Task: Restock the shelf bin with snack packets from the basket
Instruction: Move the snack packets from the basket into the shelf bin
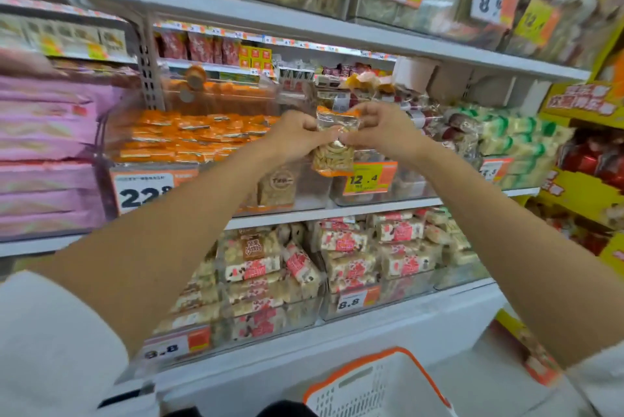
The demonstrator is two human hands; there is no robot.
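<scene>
- Snack packet point(334, 146): we're pinching it between both hands, left hand point(295, 136) and right hand point(383, 128), fingers curled on its side edges.
- We're holding it upright, long axis vertical, both hands equally near.
- It's hanging just above and in front of the clear shelf bin point(309, 195); the drop is looking forward and down.
- Basket point(341, 393) is sitting well below.

Middle of snack packet point(332, 160) hidden under left hand point(297, 136) and right hand point(381, 129); print blurred. Well below packet, basket point(371, 389) cut by bottom edge, contents unseen.
</scene>
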